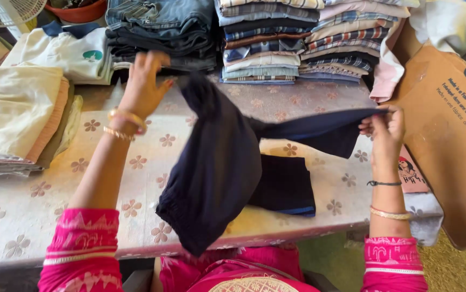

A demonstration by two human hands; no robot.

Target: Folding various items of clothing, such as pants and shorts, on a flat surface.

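Your left hand [142,86] is up with its fingers spread, and the dark blue cloth [219,162] hangs over it and droops down toward you. Your right hand [383,127] pinches the other end of the cloth and pulls it out to the side. Part of the cloth lies on the flowered surface [135,162]. Stacks of folded shirts [297,40] and jeans [162,30] sit behind, and a cardboard box [449,140] is beside your right hand.
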